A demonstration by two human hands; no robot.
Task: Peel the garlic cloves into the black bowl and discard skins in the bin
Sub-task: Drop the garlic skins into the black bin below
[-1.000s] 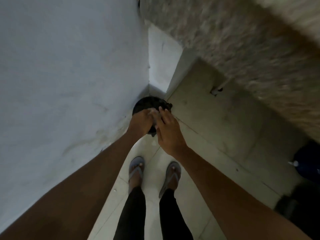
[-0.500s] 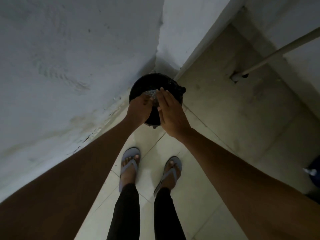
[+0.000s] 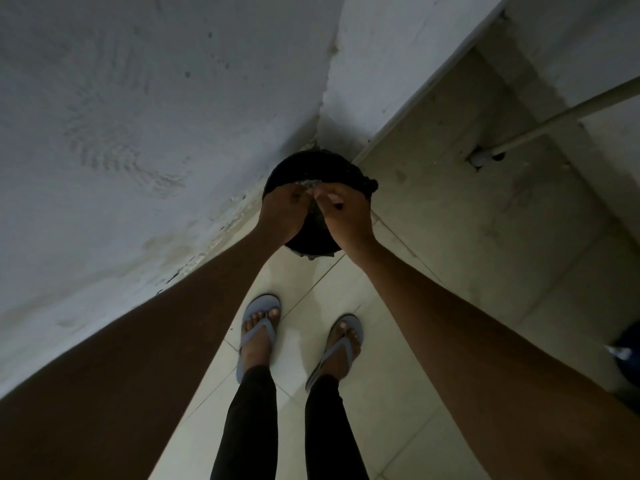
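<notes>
A round black bin [image 3: 308,161], lined with a black bag, stands on the floor in the corner of the walls. Both hands hang right above its opening, fingertips meeting. My left hand [image 3: 282,214] is cupped, fingers curled toward the middle. My right hand [image 3: 348,216] has its fingers curled and pinches at the left hand's fingertips. A small pale clump of garlic skins [image 3: 310,183] shows between the fingertips, over the bin. The hands hide most of the bin's inside. No black bowl or garlic clove is in view.
A white wall [image 3: 138,133] runs close along the left. A white pipe [image 3: 554,119] enters the floor at the upper right. A dark blue object [image 3: 628,355] sits at the right edge. My feet in grey flip-flops [image 3: 259,327] stand on pale tiles.
My right hand's fingers, straight against the left hand before, have curled into a pinch at its fingertips. Both hands stay over the bin. The view has tilted down and steadied.
</notes>
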